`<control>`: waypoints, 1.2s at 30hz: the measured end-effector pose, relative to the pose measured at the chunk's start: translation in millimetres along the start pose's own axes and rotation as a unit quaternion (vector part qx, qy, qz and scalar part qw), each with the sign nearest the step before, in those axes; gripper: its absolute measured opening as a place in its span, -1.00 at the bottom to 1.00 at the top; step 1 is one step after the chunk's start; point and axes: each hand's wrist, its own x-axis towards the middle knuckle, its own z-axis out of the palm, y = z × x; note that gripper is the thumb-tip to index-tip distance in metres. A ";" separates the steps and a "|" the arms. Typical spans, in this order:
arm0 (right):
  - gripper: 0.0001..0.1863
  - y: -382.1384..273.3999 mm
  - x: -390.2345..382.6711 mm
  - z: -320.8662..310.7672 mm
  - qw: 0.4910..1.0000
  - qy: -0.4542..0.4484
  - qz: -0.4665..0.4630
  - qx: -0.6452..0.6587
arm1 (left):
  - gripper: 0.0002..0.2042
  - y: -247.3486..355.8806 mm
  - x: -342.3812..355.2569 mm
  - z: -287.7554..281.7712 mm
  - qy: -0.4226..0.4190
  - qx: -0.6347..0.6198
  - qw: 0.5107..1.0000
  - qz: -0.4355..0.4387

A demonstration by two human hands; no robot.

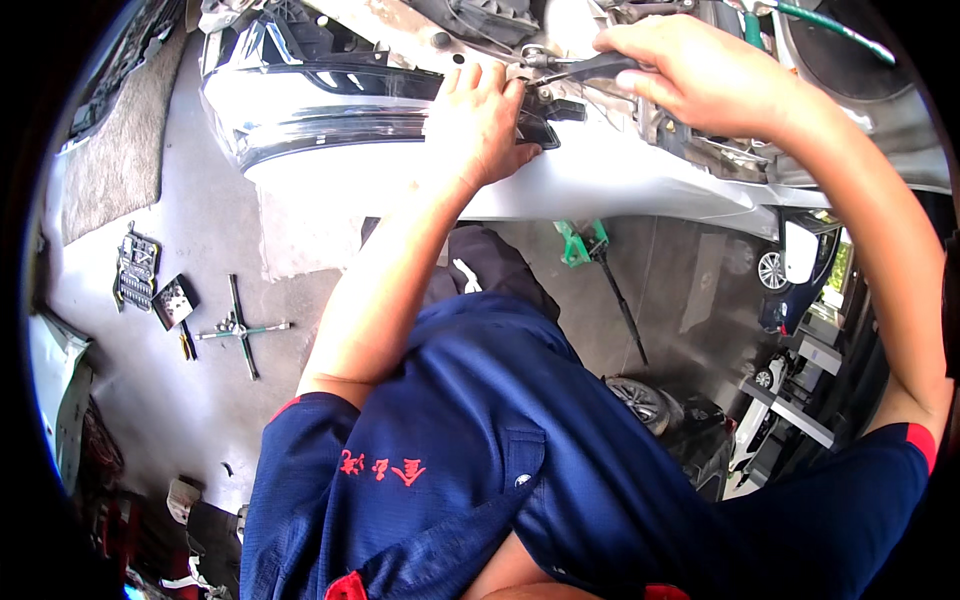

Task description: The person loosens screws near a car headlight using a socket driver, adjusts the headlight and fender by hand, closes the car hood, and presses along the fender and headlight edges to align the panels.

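Observation:
My left hand [478, 125] lies on the inner end of a car headlight [330, 115], fingers stretched and close together, thumb out to the side. The headlight is long and glossy, with a clear lens and dark trim, set along the edge of the white body panel [620, 175]. In my right hand [690, 75] is a black-handled tool [600, 67] with a slim metal end that points left to the gap beside my left fingertips. Its exact kind and its tip are hard to make out. Metal brackets and a black clip-like part [568, 110] surround that spot.
The open engine bay spans the top, with a green-handled tool [840, 35] at right. Below the panel stands a green jack [582, 242] with a long bar. A cross wrench [240, 329], a socket set [137, 268] and a small tray [176, 302] lie on the floor at left.

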 end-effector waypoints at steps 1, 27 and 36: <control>-0.62 -5.6 1.8 2.9 0.978 0.027 0.105 0.175 | -0.30 0.1 -0.4 -0.8 -0.005 -0.003 1.000 -0.004; -0.67 -4.6 14.6 20.6 0.572 0.086 0.364 0.730 | -0.36 -5.6 1.7 1.4 0.015 -0.026 1.000 0.003; -0.52 19.2 19.0 -5.9 0.961 -0.024 0.104 0.256 | -0.37 -7.2 7.7 -4.3 0.023 -0.053 0.998 0.008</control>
